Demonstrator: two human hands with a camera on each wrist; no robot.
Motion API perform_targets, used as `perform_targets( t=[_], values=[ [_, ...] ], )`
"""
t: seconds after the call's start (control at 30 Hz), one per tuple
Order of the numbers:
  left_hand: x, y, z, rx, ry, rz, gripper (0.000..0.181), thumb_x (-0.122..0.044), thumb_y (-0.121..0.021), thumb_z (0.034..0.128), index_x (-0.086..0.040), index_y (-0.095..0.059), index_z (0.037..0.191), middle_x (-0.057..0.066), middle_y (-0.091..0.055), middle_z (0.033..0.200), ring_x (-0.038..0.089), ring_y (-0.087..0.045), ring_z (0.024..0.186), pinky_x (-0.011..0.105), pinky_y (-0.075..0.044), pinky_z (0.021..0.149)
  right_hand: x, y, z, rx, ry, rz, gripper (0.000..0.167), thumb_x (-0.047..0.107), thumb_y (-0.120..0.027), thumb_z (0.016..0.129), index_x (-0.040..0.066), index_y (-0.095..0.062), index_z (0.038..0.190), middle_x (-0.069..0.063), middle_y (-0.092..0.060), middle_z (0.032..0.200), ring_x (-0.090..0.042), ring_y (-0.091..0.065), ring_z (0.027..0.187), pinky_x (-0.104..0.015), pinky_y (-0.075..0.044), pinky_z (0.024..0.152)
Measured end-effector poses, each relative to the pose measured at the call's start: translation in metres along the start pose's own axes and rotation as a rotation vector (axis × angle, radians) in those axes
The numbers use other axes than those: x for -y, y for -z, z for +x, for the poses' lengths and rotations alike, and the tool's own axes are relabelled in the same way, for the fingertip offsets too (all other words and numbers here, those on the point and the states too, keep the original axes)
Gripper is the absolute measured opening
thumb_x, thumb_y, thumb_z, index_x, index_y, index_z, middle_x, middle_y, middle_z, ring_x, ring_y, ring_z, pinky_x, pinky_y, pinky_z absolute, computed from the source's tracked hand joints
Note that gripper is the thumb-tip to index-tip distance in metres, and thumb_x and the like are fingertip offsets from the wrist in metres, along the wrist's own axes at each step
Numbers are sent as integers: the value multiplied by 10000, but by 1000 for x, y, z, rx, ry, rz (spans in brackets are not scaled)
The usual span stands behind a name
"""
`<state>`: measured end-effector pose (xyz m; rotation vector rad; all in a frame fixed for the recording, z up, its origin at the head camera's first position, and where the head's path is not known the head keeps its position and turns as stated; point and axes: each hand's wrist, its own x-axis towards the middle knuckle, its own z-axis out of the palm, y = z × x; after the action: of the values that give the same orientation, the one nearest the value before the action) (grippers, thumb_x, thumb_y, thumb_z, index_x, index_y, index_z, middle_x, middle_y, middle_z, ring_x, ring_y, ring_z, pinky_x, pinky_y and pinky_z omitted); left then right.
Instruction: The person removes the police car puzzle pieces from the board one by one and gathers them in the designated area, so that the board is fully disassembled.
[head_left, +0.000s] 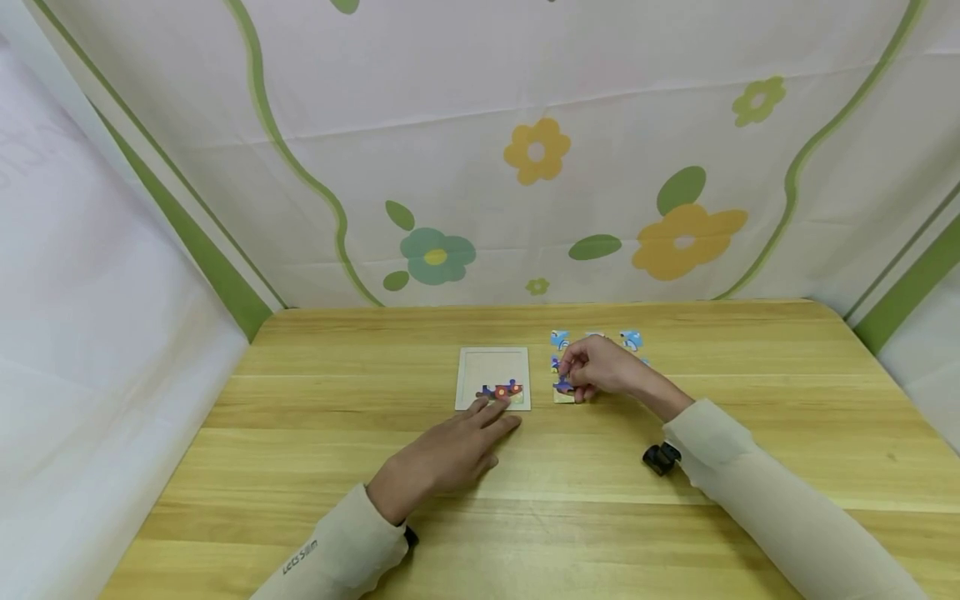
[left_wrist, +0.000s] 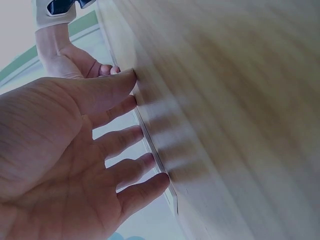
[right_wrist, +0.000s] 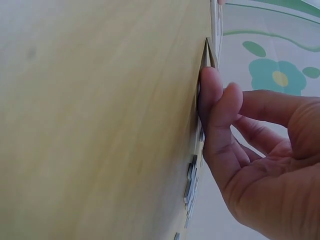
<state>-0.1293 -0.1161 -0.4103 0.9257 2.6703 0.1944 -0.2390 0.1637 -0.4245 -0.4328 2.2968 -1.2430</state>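
Observation:
A pale, square puzzle board [head_left: 480, 365] lies on the table, with a few joined puzzle pieces [head_left: 502, 392] in red, purple and yellow along its lower right. My left hand [head_left: 453, 450] rests at the board's near edge, fingers spread and nearly straight, as the left wrist view also shows. To the right of the board, my right hand [head_left: 606, 368] pinches a purple and yellow puzzle piece [head_left: 564, 395] by its edge. In the right wrist view that piece [right_wrist: 212, 54] stands slightly tilted off the table at the fingertips. Its far side is hidden.
Several loose puzzle pieces [head_left: 632, 338], mostly blue and white, lie behind and under my right hand, partly covered by it. The wooden table [head_left: 337, 350] ends at a white flowered cloth [head_left: 465, 167] behind, with cloth walls on both sides.

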Motion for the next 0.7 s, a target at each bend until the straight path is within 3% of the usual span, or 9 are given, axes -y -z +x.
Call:
perform_targets(
  t=[0.7],
  values=[
    [0,0,0,11,2,10,578,-268,-571,1093,-184,-383,1633,85,-257,1745,379,-284,1592,543,-415,1215,0,-2,1,-17,-37,21,120,-91,-545,1000,-83,-665,1010,-135,-657,802,-183,-690,614,-307,-627,595]
  ],
)
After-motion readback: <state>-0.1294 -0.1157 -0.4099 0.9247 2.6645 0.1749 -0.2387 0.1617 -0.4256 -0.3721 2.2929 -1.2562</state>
